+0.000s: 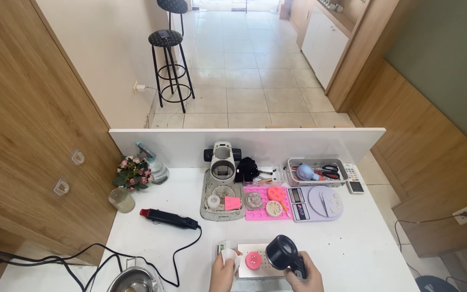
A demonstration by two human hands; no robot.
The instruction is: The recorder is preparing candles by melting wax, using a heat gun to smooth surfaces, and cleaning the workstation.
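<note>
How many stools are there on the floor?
2. One black stool stands by the cream wall, and the other stool is right behind it, cut off at the picture's top. More may be out of sight.

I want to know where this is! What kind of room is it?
Probably a small hobby or craft workbench indoors: a white table holds a pink silicone mould, a kitchen scale, a heat gun and a tool tray.
</note>
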